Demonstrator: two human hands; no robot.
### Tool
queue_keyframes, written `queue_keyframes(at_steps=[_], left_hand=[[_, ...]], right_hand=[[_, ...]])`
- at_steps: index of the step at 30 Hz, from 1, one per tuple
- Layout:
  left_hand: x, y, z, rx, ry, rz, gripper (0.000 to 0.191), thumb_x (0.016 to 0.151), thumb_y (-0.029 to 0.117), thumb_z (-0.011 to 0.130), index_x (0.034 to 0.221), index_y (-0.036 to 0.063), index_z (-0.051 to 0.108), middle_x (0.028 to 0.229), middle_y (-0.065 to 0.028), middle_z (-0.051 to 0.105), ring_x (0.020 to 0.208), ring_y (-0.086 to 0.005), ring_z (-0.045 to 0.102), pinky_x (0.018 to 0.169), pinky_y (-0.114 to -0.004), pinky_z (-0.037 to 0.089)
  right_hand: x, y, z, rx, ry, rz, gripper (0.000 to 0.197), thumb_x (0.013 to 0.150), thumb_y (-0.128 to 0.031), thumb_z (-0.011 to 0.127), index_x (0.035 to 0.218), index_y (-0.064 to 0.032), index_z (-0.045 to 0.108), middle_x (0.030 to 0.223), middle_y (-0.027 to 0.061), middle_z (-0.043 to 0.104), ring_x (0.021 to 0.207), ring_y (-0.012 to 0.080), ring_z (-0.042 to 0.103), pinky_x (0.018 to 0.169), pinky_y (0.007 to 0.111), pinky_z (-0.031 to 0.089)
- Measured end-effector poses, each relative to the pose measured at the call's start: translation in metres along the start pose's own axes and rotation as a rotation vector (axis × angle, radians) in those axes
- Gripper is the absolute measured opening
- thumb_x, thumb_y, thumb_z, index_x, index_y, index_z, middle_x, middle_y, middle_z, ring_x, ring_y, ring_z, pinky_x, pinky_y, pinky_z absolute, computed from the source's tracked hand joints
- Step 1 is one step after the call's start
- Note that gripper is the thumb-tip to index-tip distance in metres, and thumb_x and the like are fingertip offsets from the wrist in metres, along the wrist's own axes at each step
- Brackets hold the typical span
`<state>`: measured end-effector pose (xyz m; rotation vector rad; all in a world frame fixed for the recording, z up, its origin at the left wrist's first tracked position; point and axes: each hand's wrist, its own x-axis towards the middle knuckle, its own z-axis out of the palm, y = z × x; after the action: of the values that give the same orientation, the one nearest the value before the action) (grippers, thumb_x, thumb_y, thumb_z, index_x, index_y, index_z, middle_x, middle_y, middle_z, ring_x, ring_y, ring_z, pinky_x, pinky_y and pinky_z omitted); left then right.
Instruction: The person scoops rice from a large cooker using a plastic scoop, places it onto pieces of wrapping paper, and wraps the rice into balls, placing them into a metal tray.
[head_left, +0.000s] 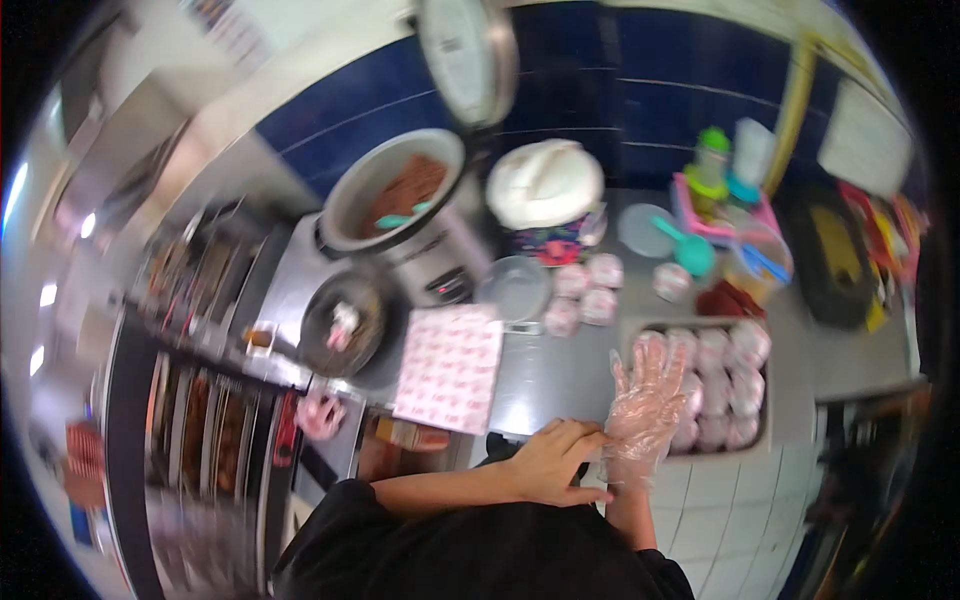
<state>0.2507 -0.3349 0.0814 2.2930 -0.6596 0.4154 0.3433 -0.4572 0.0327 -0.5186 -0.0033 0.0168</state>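
Observation:
My right hand (646, 409) wears a clear plastic glove, its fingers spread over the left side of a metal tray (768, 420) of paper-wrapped round items (716, 390). Bare, my left hand (559, 461) reaches across to the glove's cuff near the wrist; whether its fingertips pinch the plastic is unclear. A stack of printed wrapping paper (450, 367) lies left of both hands on the steel counter (555, 382). Beyond it stand a clear round container (516, 289) on a small scale and several more wrapped items (589, 292).
A large open cooker (397, 187) holds brown food and a turquoise utensil. Near it are a dark pan (345, 322) and a white-lidded container (546, 184). Behind the tray sit a turquoise scoop (694, 255), a pink basket (686, 214) with bottles and a dark red cloth (727, 300).

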Motion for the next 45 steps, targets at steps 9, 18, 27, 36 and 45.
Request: queue_keyframes(at_steps=[9,18,27,36,45], left_hand=[[-0.101,-0.051,-0.062,0.255,0.18,0.01,0.018,0.087,0.016,0.074,0.101,0.0063,0.068,0.092,-0.0047,0.065,0.082,-0.023,0.065,0.074,-0.036,0.052],[-0.051,-0.226,-0.319,0.281,0.484,-0.105,0.011,0.092,0.018,0.064,0.094,0.008,0.069,0.075,-0.0147,0.066,0.071,-0.0381,0.067,0.065,-0.048,0.054],[0.054,-0.46,-0.389,0.937,-0.77,-0.512,0.033,0.08,0.019,0.079,0.112,0.0093,0.078,0.115,-0.0125,0.076,0.109,-0.0316,0.073,0.087,-0.047,0.059],[0.065,-0.488,-0.355,0.989,-1.023,-0.63,0.037,0.078,0.028,0.084,0.111,0.0124,0.079,0.113,-0.01,0.077,0.104,-0.0288,0.074,0.083,-0.046,0.06],[0.092,-0.456,-0.353,0.293,-0.726,-0.925,0.048,0.086,0.043,0.077,0.096,-0.0046,0.075,0.092,-0.0216,0.076,0.089,-0.0339,0.075,0.078,-0.045,0.06]], right_hand=[[-0.006,0.128,0.102,-0.183,-0.305,0.244,0.084,0.102,-0.066,0.044,0.167,-0.0236,0.012,0.171,0.0194,0.016,0.158,0.0387,0.01,0.125,0.057,0.014],[-0.004,0.184,0.089,-0.607,0.038,0.193,0.079,0.103,-0.061,0.047,0.163,-0.0127,0.025,0.159,0.0202,0.042,0.14,0.036,0.044,0.113,0.05,0.038],[-0.049,0.194,0.1,-0.734,0.243,0.071,0.033,0.101,-0.027,0.069,0.125,-0.0039,0.063,0.113,0.016,0.071,0.086,0.0233,0.071,0.075,0.036,0.059],[-0.008,0.206,0.077,-0.83,0.034,0.235,0.031,0.102,-0.022,0.067,0.123,0.0004,0.063,0.108,0.0172,0.072,0.085,0.024,0.072,0.078,0.038,0.06],[0.08,0.248,0.144,-0.743,-0.243,0.403,0.026,0.102,-0.016,0.065,0.123,-0.0001,0.064,0.113,0.0106,0.071,0.101,0.0194,0.068,0.093,0.037,0.056]])
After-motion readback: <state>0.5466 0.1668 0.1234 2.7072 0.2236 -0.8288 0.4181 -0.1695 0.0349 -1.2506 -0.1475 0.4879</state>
